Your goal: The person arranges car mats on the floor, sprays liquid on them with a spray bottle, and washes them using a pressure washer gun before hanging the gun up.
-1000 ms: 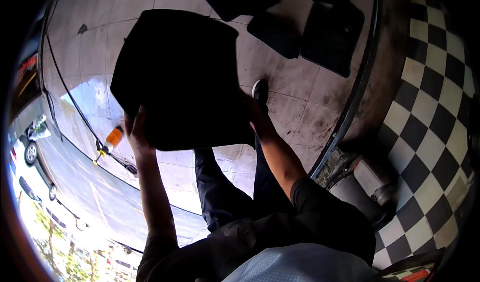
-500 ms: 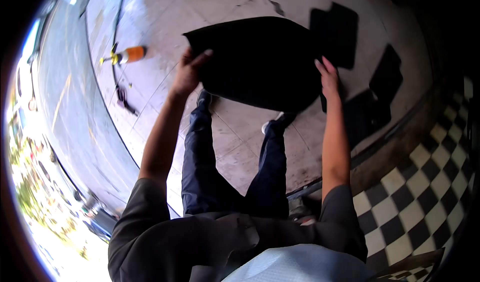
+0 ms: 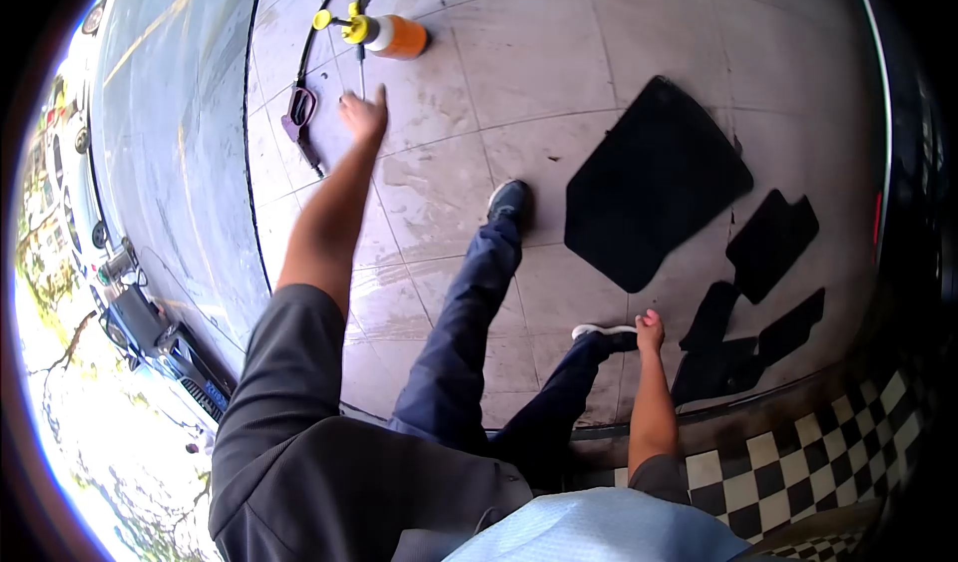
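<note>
A large black mat [image 3: 654,188] lies flat on the tiled floor, right of centre. My left hand [image 3: 365,115] is in the air at the upper left, thumb apart from the fingers, with nothing in it. It is nearest to a purple-handled hose gun [image 3: 299,115] and below an orange and white spray bottle [image 3: 399,37] with a yellow pump head. My right hand [image 3: 650,332] hangs empty below the large mat, fingers loosely bent and not touching it. Several smaller dark mats, one of them a notched mat [image 3: 771,246], lie to its right.
My shoes, the left one [image 3: 510,203] and the right one [image 3: 605,336], stand on the pale floor tiles [image 3: 539,53]. Black-and-white checkered tiles [image 3: 763,452] run along the lower right. Parked vehicles [image 3: 165,342] and a grey roadway [image 3: 175,163] are at the left.
The large mat has gone from both my hands to the floor. My hands are now apart and empty. The view has turned, showing the spray bottle and hose gun nearer my left hand.
</note>
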Available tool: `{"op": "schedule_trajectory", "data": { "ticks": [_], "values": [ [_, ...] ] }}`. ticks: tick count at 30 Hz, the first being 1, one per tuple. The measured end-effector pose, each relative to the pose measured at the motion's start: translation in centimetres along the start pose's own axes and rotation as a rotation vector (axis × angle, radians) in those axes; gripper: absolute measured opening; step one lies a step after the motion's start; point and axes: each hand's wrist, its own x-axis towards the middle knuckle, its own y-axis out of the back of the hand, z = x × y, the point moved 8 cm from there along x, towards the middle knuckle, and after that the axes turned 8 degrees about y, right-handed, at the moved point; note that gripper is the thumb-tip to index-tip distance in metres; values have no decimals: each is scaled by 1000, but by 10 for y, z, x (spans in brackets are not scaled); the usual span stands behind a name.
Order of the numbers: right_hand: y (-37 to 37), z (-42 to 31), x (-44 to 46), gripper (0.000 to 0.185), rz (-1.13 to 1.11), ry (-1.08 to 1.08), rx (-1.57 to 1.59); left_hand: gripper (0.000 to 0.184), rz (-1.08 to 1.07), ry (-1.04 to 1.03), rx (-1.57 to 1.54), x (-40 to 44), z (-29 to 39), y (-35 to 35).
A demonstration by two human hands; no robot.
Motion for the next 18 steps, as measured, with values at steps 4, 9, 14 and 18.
{"op": "schedule_trajectory", "data": {
  "ticks": [4,9,14,18],
  "values": [
    [-60,-116,49,40,-112,232,24,78,-61,-12,159,122,26,9],
    [-80,-276,128,38,-251,302,325,78,-380,-27,-432,163,40,-55],
    [-74,-371,156,38,-262,508,149,72,-126,-53,-282,178,45,-66],
    [-97,-472,185,47,-193,815,53,72,-264,-493,-212,140,62,-68]
  ]
}}
